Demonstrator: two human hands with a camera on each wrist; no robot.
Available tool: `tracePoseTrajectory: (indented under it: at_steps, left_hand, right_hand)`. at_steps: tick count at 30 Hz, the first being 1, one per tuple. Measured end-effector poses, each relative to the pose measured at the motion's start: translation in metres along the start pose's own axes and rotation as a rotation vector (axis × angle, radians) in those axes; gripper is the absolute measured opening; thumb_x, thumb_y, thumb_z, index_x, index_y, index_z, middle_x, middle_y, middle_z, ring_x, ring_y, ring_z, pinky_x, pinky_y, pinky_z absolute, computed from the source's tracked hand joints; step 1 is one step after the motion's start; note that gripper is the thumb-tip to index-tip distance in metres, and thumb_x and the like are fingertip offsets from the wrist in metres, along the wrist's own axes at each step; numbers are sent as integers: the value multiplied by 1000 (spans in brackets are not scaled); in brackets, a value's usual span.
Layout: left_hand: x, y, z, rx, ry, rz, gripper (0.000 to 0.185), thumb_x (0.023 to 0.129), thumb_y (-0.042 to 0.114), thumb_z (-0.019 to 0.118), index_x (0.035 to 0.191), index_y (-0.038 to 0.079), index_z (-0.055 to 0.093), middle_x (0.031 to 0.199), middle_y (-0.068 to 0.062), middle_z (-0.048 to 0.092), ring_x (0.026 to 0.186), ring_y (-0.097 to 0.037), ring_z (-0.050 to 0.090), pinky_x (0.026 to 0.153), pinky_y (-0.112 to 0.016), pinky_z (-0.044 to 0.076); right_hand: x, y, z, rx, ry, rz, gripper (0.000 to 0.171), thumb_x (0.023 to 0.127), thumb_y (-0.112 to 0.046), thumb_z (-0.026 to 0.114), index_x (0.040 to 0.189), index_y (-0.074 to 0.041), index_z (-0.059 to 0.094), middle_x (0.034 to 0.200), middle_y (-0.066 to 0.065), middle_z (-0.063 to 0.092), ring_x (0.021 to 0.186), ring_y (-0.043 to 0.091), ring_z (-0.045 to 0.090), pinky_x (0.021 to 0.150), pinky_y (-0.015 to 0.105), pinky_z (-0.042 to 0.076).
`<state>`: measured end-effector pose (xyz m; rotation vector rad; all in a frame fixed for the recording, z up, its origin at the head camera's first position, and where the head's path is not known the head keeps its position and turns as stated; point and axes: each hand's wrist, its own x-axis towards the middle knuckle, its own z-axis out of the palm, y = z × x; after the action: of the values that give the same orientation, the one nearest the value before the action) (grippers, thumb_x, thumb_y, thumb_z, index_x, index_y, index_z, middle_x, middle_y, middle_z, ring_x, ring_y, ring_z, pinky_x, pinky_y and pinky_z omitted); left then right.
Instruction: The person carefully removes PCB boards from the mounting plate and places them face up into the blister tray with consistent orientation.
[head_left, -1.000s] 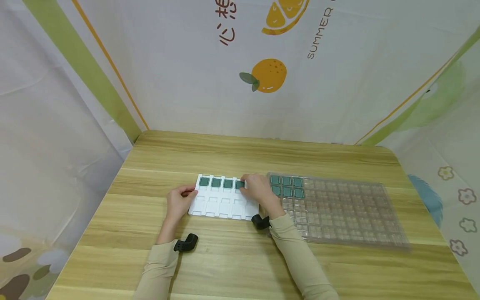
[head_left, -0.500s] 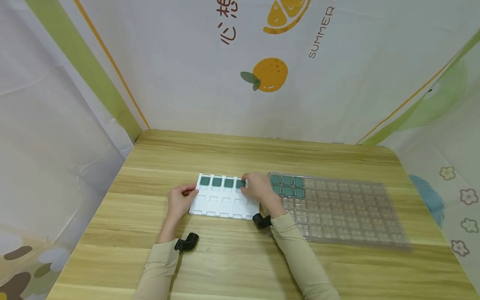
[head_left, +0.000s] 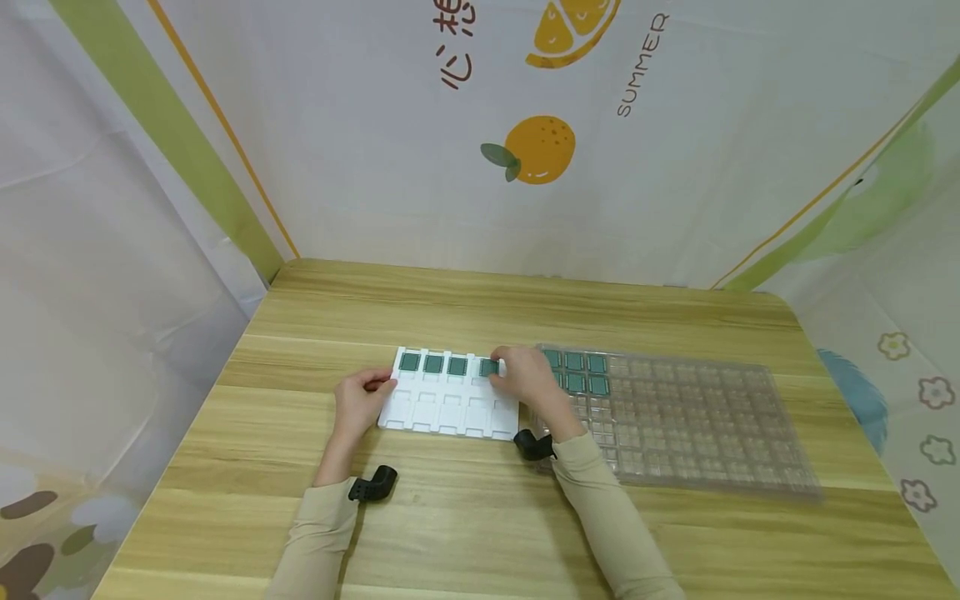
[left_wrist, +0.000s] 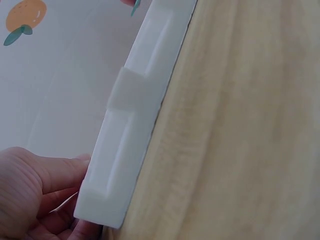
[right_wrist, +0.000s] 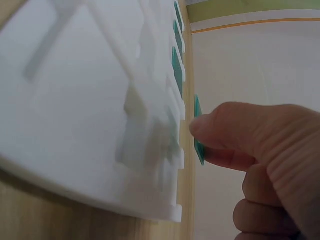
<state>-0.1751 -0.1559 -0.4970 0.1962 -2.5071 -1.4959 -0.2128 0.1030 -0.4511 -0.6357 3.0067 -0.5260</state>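
Over white tray [head_left: 448,406], right hand [head_left: 527,375] pinches chip [head_left: 489,367]

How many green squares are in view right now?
10: three seated in the white tray's back row, one green square pinched by the right hand, six in the clear tray's near-left corner; the hand may hide others.

The white tray [head_left: 447,406] lies on the table [head_left: 480,508], left of the clear tray [head_left: 697,433].
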Motion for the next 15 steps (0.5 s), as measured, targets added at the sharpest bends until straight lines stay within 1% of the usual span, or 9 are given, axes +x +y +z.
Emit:
tracePoseTrajectory:
  at_steps: [2, 4, 8, 11, 13, 15]
  left_hand:
    - [0, 0, 0, -2, 0, 1, 15, 81, -3, 68, 94, -9, 70, 86, -23, 68, 71, -19, 59, 58, -14, 42]
    - [0, 0, 0, -6, 0, 3, 15, 81, -4, 68, 94, -9, 70, 86, -23, 68, 71, -18, 59, 58, -14, 42]
    - [0, 1, 1, -12, 4, 3, 15, 80, -3, 68, 94, -9, 70, 86, -23, 68, 71, -18, 59, 58, -14, 42]
    - [-1, 1, 0, -17, 4, -1, 15, 81, -3, 67, 94, -9, 70, 86, -23, 68, 71, -19, 59, 58, -15, 42]
    - [-1, 1, 0, -15, 2, -5, 15, 81, -3, 67, 95, -9, 70, 87, -23, 68, 71, -18, 59, 58, -14, 42]
    - [-1, 1, 0, -11, 0, -8, 16, 82, -2, 67, 95, -9, 70, 87, -22, 68, 71, -18, 59, 58, -14, 42]
  right_hand:
    - [-2, 1, -1, 4, 6, 2, 25, 83, -18, 69, 105, -7, 69, 92, 8, 70, 54, 11, 40, 51, 24, 33]
    - [-5, 2, -3, 14, 12, -1, 25, 82, -18, 69, 105, -7, 69, 82, 7, 69, 52, 10, 36, 49, 23, 31]
    - [-11, 3, -6, 28, 7, 0, 26, 82, -17, 70, 105, -5, 69, 71, 6, 65, 48, 10, 29, 46, 23, 26]
    - [-14, 4, -8, 20, 0, 16, 27, 82, -19, 71, 105, -6, 69, 72, 5, 65, 48, 9, 28, 46, 22, 25]
    - [-15, 6, -7, 10, -1, 25, 28, 82, -21, 71, 105, -6, 69, 69, 3, 63, 48, 9, 28, 45, 22, 25]
    - [-17, 8, -8, 4, -1, 26, 28, 82, -21, 71, 106, -6, 69, 60, -1, 57, 46, 8, 28, 45, 22, 24]
